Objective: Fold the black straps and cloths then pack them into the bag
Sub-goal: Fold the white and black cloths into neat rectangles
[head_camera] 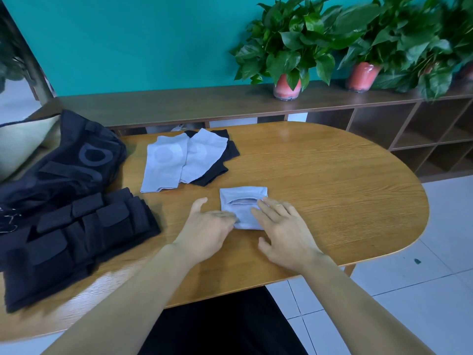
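While flat-fingered hands (204,231) (284,226) press it — pale grey folded cloth (243,201), gripped by neither.

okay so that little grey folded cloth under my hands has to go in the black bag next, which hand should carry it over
Left, probably. The black bag lies at the table's left edge, on the same side as your left hand, which already touches the folded grey cloth. Your right hand would have to cross over it.

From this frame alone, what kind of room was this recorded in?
Probably an office lounge or studio-like indoor room, not a workshop: an oval wooden table, a low cubby shelf against a teal wall carrying potted plants, and a white tiled floor.
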Action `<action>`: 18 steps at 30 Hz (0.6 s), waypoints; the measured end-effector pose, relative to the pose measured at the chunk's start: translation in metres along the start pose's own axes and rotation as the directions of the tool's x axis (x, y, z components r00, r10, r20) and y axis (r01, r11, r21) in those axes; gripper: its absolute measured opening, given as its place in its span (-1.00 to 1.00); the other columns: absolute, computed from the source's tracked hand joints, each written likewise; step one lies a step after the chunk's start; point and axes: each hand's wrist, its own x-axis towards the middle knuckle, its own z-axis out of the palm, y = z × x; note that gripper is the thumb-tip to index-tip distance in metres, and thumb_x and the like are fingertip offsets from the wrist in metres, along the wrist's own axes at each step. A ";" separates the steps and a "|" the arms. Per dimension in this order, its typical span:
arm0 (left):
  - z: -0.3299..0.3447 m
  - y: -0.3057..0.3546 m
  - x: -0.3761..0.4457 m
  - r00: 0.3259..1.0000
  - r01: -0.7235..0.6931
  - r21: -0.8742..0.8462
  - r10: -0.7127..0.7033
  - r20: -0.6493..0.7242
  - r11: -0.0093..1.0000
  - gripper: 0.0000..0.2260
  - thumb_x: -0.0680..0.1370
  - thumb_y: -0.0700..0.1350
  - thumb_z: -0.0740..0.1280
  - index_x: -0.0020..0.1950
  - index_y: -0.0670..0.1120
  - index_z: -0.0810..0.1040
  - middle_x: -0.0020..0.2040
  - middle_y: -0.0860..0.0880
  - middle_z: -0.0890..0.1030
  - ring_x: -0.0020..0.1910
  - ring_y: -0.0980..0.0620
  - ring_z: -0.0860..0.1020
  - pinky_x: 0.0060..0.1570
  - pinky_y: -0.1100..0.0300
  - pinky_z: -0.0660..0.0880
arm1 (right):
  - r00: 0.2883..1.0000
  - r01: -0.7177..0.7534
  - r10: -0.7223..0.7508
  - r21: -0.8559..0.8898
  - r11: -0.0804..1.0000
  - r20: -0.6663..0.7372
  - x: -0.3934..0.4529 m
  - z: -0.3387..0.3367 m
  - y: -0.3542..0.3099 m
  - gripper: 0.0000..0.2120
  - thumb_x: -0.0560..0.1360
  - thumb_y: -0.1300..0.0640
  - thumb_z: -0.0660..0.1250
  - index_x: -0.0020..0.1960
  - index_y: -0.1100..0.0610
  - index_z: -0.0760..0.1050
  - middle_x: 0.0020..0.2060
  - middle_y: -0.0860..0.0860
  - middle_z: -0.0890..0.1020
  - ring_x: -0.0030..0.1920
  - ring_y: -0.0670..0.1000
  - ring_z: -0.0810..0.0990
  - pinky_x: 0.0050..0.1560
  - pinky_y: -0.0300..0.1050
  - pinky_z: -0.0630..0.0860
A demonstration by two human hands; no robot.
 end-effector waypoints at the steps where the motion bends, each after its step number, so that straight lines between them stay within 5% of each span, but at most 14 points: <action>1: -0.003 0.001 0.001 0.999 -0.002 -0.007 0.002 0.034 1.000 -0.81 0.65 -0.10 0.17 0.13 0.06 0.56 0.06 0.17 0.61 0.08 0.18 0.57 0.37 0.03 -0.21 | 1.000 0.014 -0.014 -0.001 1.000 -0.008 0.003 0.000 0.000 -0.45 0.27 0.06 0.37 0.24 0.19 0.53 0.26 0.17 0.55 0.35 0.15 0.45 0.36 0.05 0.33; 5: -0.005 0.000 -0.001 0.999 -0.035 -0.108 0.033 -0.025 0.994 -0.72 0.65 0.01 0.04 0.06 0.07 0.55 0.02 0.18 0.59 0.20 0.19 0.49 0.41 -0.01 -0.15 | 0.998 0.053 -0.052 0.028 0.998 -0.033 0.014 0.005 0.002 -0.60 0.21 0.18 0.44 0.05 0.14 0.63 0.22 0.18 0.58 0.29 0.15 0.52 0.32 0.07 0.37; 9: -0.008 -0.001 -0.004 0.987 -0.096 -0.144 0.075 -0.140 0.985 -0.59 0.51 0.15 0.10 0.20 0.02 0.57 0.37 0.04 0.50 0.43 0.10 0.32 0.39 0.12 -0.08 | 0.996 0.073 -0.070 0.067 0.995 -0.053 0.014 0.009 0.003 -0.66 0.32 0.14 0.25 0.04 0.13 0.62 0.14 0.11 0.63 0.19 0.06 0.59 0.35 0.01 0.34; 13: -0.003 -0.001 0.003 0.993 -0.117 -0.133 0.121 0.019 0.984 -0.40 0.44 0.20 0.19 0.46 0.04 0.34 0.55 0.03 0.20 0.54 0.13 0.10 0.46 0.18 -0.26 | 0.999 0.049 -0.047 0.117 0.992 -0.016 0.016 0.007 0.004 -0.58 0.36 0.08 0.07 0.05 0.11 0.61 0.10 0.05 0.66 0.15 0.01 0.61 0.33 -0.01 0.37; 16: 0.007 -0.007 0.006 0.995 -0.102 -0.221 0.099 -0.024 0.970 -0.58 0.46 0.07 0.20 0.31 0.05 0.46 0.36 0.11 0.48 0.44 0.19 0.31 0.44 0.23 -0.22 | 1.000 0.008 -0.011 0.209 0.978 0.012 0.015 0.003 0.008 -0.58 0.38 0.08 0.10 0.11 0.06 0.61 0.14 0.00 0.64 0.17 -0.01 0.59 0.29 -0.09 0.38; 18: 0.010 -0.012 0.007 0.998 -0.056 -0.337 0.042 -0.049 0.940 -0.76 0.52 0.01 0.18 0.14 0.11 0.51 0.12 0.19 0.59 0.25 0.26 0.47 0.44 0.16 0.01 | 0.996 -0.076 0.054 0.327 0.942 0.076 0.017 -0.005 0.012 -0.67 0.43 0.11 0.18 0.13 0.00 0.58 0.06 -0.11 0.64 0.07 -0.07 0.57 0.09 -0.19 0.41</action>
